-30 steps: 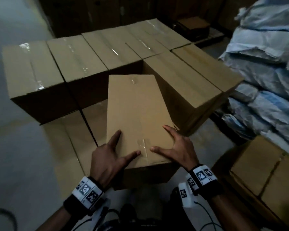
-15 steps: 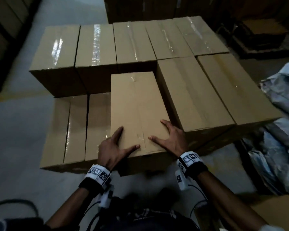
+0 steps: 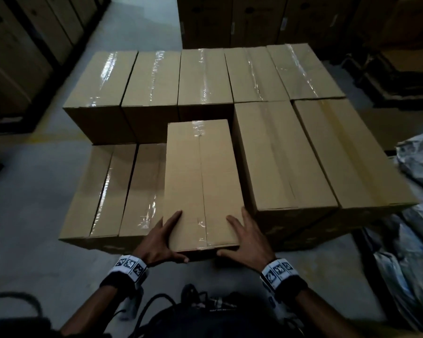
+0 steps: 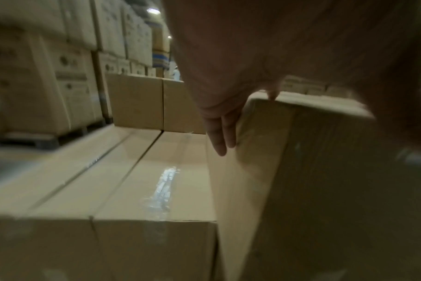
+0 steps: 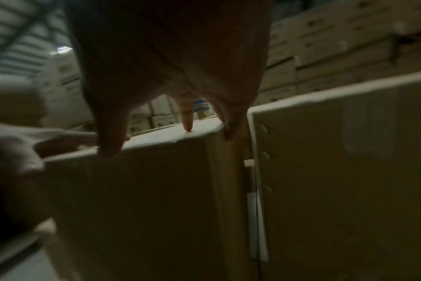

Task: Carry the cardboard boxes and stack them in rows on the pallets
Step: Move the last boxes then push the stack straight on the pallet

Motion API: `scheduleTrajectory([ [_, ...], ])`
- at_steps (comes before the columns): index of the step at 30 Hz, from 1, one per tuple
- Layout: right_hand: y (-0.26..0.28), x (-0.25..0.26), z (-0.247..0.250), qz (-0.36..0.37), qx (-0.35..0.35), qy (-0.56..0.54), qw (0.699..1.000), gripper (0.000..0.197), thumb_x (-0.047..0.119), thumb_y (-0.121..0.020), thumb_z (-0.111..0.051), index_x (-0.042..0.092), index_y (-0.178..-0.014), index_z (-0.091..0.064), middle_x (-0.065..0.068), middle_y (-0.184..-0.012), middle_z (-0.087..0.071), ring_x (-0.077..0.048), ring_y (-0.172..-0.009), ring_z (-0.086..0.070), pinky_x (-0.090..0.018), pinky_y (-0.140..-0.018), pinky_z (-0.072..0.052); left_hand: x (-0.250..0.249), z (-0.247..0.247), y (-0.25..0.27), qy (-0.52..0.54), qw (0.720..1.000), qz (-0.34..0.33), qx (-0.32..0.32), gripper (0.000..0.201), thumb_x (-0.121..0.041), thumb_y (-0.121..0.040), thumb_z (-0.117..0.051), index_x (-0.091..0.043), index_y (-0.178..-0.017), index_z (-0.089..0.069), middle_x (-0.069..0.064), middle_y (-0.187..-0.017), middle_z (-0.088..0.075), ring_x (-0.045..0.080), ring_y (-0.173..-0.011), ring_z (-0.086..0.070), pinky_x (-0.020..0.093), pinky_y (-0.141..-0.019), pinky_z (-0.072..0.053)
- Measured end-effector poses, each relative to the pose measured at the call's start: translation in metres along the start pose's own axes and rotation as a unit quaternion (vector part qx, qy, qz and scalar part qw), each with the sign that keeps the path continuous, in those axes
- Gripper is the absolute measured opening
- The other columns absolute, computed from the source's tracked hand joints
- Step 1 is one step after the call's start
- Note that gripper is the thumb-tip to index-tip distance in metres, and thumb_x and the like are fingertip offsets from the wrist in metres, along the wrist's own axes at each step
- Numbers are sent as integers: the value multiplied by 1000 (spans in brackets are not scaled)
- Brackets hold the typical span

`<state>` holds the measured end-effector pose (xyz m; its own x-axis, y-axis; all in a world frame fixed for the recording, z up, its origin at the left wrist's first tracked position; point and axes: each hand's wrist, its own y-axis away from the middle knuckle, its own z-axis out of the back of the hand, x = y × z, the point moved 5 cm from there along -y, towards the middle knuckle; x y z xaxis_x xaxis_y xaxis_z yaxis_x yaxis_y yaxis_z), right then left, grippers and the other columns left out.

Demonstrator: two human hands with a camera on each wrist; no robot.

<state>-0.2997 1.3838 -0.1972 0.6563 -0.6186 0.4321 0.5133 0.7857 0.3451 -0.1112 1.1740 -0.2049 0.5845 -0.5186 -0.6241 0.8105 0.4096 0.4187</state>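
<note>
Right hand (image 5: 171,76) fingers spread on box (image 5: 142,199) corner

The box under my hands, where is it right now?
In the head view the box sits mid-stack on the lower layer, close beside a taller box on its right, two lower boxes on its left.
</note>
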Motion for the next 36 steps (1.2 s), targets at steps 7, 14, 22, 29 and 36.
scheduleTrajectory([
  [7, 7, 1, 4, 52, 2, 85, 995, 98, -3, -89, -65, 39, -161, -14, -6, -170, 18, -28, -159, -3, -38, -115, -44, 6, 6, -17, -16, 999, -45, -2, 137, -66, -50, -90, -63, -154, -1, 4, -164, -23, 29, -150, -29, 46, -121, -34],
  [14, -21, 2, 25, 40, -39, 131, 990, 86, 0, -88, -67, 35, -156, -30, -11, -169, -15, -33, -153, -22, -40, -116, -40, 3, 19, -47, -20, 998, -53, -8, 134, -50, -57, -94, -52, -159, -7, 3, -165, -26, 28, -150, -26, 27, -117, -20],
  [22, -53, -2, 44, 23, -49, 211, 976, 89, 9, -88, -72, 37, -158, -25, -8, -167, -23, -29, -154, -22, -46, -126, -18, -10, 31, -74, -1, 998, -61, -31, 129, -30, -62, -97, -43, -161, -15, 10, -158, -32, 31, -145, -37, 34, -118, -33],
  [29, -69, 2, 49, 26, -60, 198, 978, 89, 7, -84, -74, 36, -156, -29, -9, -166, -26, -30, -150, -30, -44, -123, -24, -9, 45, -90, -12, 998, -60, -14, 129, -29, -64, -96, -46, -161, -12, 10, -161, -27, 33, -146, -33, 43, -117, -35],
  [36, -72, 0, 44, -6, -47, 141, 989, 88, 7, -83, -77, 38, -153, -34, -6, -168, -21, -34, -143, -38, -42, -118, -37, -7, 46, -92, -33, 997, -69, -20, 125, -30, -66, -94, -49, -159, -14, 9, -157, -33, 34, -142, -40, 42, -115, -40],
])
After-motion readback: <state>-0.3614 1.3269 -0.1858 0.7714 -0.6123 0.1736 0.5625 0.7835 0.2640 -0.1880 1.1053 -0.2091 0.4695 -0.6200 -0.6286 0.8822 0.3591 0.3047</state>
